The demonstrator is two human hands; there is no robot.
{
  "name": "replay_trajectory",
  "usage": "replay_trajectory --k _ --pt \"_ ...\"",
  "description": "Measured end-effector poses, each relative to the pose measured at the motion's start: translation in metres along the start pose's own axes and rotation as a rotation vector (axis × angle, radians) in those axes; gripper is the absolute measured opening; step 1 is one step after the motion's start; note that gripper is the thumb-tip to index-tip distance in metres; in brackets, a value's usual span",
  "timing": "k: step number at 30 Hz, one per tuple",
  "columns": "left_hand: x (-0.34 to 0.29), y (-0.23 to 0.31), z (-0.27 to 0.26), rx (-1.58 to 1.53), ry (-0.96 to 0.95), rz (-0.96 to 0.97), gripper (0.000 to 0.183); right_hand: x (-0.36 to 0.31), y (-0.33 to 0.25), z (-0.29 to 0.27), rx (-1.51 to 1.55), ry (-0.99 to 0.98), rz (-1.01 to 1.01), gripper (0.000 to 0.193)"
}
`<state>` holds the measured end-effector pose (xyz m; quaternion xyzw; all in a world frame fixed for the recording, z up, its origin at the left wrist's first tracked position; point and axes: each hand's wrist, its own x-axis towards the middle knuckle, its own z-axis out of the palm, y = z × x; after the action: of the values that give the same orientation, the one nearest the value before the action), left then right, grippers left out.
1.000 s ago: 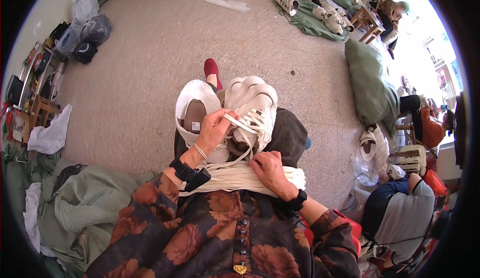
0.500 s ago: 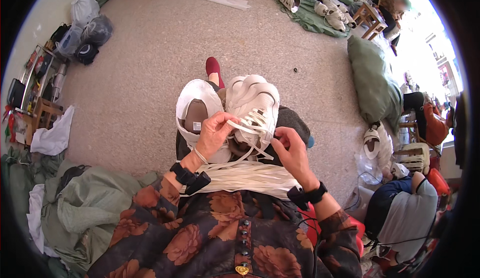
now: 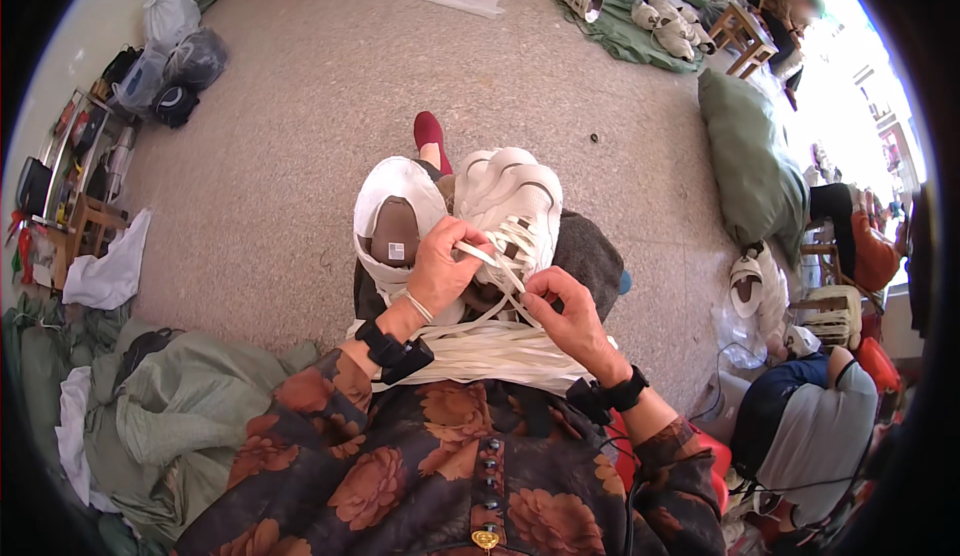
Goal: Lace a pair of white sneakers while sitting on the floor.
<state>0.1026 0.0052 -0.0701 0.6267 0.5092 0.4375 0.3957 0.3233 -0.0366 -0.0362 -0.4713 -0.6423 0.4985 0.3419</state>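
Observation:
On my lap sits a stack of white sneakers, the top one threaded with cream laces. My left hand is closed in a pinch on a shoelace above the shoe's opening. Just right of it, my right hand also pinches a lace, thumb and forefinger together at the shoe's near edge. Another white shoe with a brown insole lies at the left, partly behind my left hand. A bundle of loose cream laces stretches across my lap below both hands.
Green cloth sacks lie at the lower left, with a large stuffed green sack at the right. A person bends at the lower right. More shoes rest on a green sheet at the far right.
My hands have come closer together. The left has shifted right with its lace; the right has moved left and slightly down, onto a lace at the shoe.

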Motion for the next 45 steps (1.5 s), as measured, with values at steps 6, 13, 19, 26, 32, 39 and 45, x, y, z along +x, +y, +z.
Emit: replay_trajectory --k 6,13,19,26,32,39,45 --pt "0.003 0.001 0.001 0.125 -0.001 0.054 0.017 -0.004 0.004 -0.003 -0.25 0.066 -0.123 0.013" --pt "-0.015 0.005 -0.012 0.184 0.028 0.048 0.019 -0.008 0.014 -0.01 -0.215 0.098 -0.06 0.017" --pt "-0.01 -0.009 -0.016 0.13 -0.024 0.015 0.014 0.004 0.027 -0.007 -0.216 0.11 -0.212 0.019" --pt "-0.006 -0.01 -0.015 0.081 0.014 -0.067 0.008 0.008 0.017 -0.001 -0.211 0.083 -0.243 0.017" --pt "0.001 -0.006 -0.022 0.229 -0.001 0.083 0.006 0.003 0.015 -0.001 -0.243 0.075 -0.249 0.018" --pt "-0.012 0.01 -0.021 0.225 0.093 0.085 0.023 -0.006 0.034 0.01 -0.268 0.209 -0.018 0.048" --pt "-0.031 -0.008 -0.066 0.856 -0.36 0.022 0.037 -0.001 0.034 0.017 0.225 0.373 0.263 0.052"
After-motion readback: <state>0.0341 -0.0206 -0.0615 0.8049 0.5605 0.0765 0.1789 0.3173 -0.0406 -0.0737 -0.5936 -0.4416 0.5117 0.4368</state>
